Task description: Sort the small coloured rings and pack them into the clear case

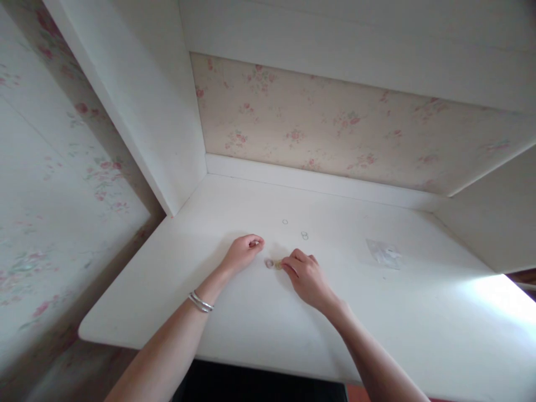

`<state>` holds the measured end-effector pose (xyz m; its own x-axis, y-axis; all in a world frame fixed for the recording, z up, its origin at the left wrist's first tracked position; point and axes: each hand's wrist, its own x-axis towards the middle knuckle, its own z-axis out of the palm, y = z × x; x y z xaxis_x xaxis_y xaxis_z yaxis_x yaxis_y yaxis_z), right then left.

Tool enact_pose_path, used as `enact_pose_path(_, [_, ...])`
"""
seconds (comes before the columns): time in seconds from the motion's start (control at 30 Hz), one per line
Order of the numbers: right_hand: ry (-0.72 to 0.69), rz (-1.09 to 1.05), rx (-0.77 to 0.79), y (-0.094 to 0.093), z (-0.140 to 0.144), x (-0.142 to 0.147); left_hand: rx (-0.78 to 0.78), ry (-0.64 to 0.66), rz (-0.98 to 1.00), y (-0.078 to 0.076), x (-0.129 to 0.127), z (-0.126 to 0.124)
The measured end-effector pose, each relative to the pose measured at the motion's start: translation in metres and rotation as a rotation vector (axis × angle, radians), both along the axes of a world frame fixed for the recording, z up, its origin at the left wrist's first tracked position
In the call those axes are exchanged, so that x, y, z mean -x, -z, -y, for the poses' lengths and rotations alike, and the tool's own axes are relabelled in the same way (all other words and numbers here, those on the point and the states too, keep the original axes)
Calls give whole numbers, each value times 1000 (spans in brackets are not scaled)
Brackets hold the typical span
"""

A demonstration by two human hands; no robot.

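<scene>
My right hand (pixel 305 274) is closed in a pinch, its fingertips on a small yellowish ring (pixel 277 264) at the tabletop. Touching or very close to that ring on its left lies a small pinkish-purple ring (pixel 268 263). To the left of both, my left hand (pixel 244 249) has thumb and fingers curled together, resting near the white tabletop (pixel 259 318); whatever is between the fingertips cannot be made out. Farther back lie a thin dark ring (pixel 285 221) by itself and a pair of thin rings (pixel 305 235) that overlap each other.
A clear plastic bag (pixel 384 254) lies on the table to the right, with something small and pale in it. White panels (pixel 138 84) rise at the left and overhead. Flowered wallpaper (pixel 318 128) covers the back. The table's front edge runs below my forearms.
</scene>
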<state>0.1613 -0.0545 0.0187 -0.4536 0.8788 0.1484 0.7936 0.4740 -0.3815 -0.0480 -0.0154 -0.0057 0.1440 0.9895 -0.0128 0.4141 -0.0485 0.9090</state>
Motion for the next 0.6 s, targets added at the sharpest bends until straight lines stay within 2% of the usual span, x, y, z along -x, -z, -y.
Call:
enact_pose_path(0.3, [33, 68, -32, -4, 4, 5, -8, -4, -10, 3, 0, 0])
enact_pose_path(0.37, [121, -4, -24, -4, -4, -3, 0, -12, -21, 2, 0, -1])
enact_pose_path(0.47, [327, -96, -22, 3, -28, -20, 17, -26, -31, 2, 0, -1])
enact_pose_path(0.53, [414, -39, -19, 9, -46, -33, 18, -27, -21, 2, 0, -2])
enact_pose_path(0.6, [435, 42, -29, 15, -61, -43, 16, -26, -11, 3, 0, -2])
